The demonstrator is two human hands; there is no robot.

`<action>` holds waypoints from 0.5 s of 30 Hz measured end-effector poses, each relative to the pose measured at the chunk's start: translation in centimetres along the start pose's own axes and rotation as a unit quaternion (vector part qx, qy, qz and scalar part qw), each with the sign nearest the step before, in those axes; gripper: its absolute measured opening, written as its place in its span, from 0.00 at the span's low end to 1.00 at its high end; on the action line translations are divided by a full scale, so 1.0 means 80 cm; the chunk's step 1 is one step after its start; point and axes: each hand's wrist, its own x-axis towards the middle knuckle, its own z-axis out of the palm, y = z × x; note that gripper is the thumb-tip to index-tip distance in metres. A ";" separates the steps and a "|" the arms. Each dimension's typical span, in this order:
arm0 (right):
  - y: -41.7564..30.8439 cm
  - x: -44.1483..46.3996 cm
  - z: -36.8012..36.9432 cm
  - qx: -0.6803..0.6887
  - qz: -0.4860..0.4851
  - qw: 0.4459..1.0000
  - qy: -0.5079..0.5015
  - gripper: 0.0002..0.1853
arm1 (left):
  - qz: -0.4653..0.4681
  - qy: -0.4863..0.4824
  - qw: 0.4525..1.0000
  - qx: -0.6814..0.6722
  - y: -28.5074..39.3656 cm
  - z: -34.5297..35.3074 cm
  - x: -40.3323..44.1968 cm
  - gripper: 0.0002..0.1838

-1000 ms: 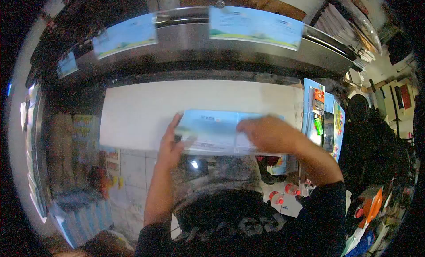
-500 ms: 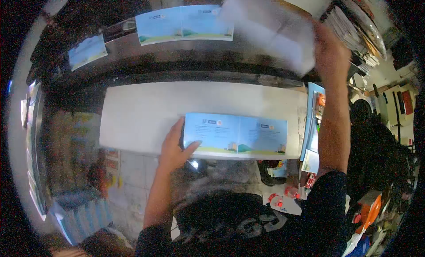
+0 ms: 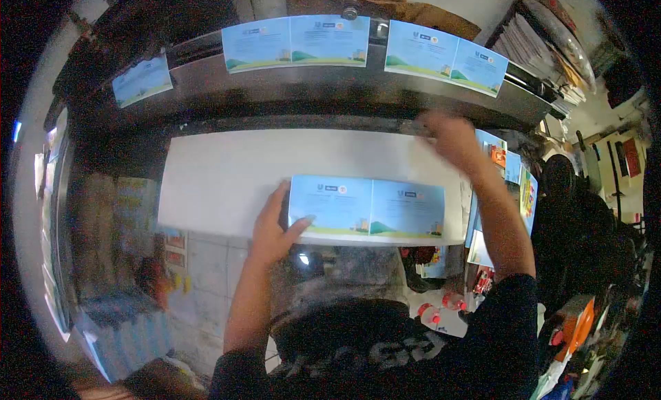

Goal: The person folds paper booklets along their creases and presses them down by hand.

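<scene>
On the white board (image 3: pixel 227 162) lies a light blue printed sheet (image 3: pixel 365 207) with two matching panels, possibly the top one of a stack. My left hand (image 3: pixel 272 228) grips its left edge, with the thumb on top of the lower left corner and the fingers along the side. My right hand (image 3: pixel 453 144) is above the board's upper right part, smeared by motion, and its fingers cannot be made out. Beyond the board, a two-panel sheet (image 3: pixel 446 57) rests at the right of the dark metal ledge (image 3: pixel 303 86). Another such sheet (image 3: pixel 295 45) lies left of it.
A smaller blue sheet (image 3: pixel 142 81) sits at the ledge's far left. Piled papers (image 3: pixel 527 45) are at the upper right. Stacked blue-edged sheets (image 3: pixel 127 331) stand at the lower left. Bottles with red caps (image 3: pixel 430 313) are below the board at the right.
My right hand has come back from the ledge toward the board. The blurred sheet it carried now lies printed side up on the ledge's right part. My left hand stays in place.
</scene>
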 end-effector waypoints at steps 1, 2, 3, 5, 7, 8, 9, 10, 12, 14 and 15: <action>-0.024 -0.026 0.022 0.051 -0.060 0.997 -0.023 0.25 | 0.000 0.000 1.000 0.000 -0.001 -0.001 0.001 0.43; -0.056 -0.058 0.036 0.075 -0.148 0.986 -0.031 0.29 | 0.021 0.014 1.000 -0.002 -0.001 -0.001 0.001 0.42; -0.093 -0.089 0.044 0.013 -0.193 0.981 -0.015 0.31 | 0.041 0.027 0.999 -0.005 -0.001 -0.002 0.001 0.40; -0.119 -0.130 0.062 -0.093 -0.278 0.956 -0.027 0.32 | 0.049 0.020 0.998 -0.022 -0.005 0.000 0.001 0.40; -0.111 -0.124 0.068 0.005 -0.274 0.960 -0.052 0.28 | 0.055 0.013 0.998 -0.038 -0.026 0.000 0.001 0.40; -0.109 -0.121 0.068 0.106 -0.267 0.955 -0.079 0.25 | 0.071 0.015 0.994 -0.086 -0.040 0.002 -0.001 0.40; -0.107 -0.113 0.057 0.110 -0.264 0.955 -0.081 0.25 | 0.087 0.014 0.987 -0.134 -0.050 0.005 -0.004 0.41; -0.105 -0.096 0.030 0.111 -0.257 0.949 -0.146 0.22 | 0.088 0.011 0.987 -0.134 -0.047 0.005 -0.005 0.41; -0.095 -0.059 -0.006 0.094 -0.243 0.951 -0.166 0.16 | 0.014 0.014 0.992 -0.122 -0.034 0.007 -0.003 0.42; -0.084 -0.023 -0.018 0.033 -0.211 0.974 -0.075 0.13 | 0.014 0.005 1.000 -0.021 -0.015 0.008 0.001 0.43; -0.080 -0.008 -0.019 -0.012 -0.186 0.982 -0.026 0.14 | 0.012 -0.001 0.997 0.080 -0.009 0.008 0.002 0.44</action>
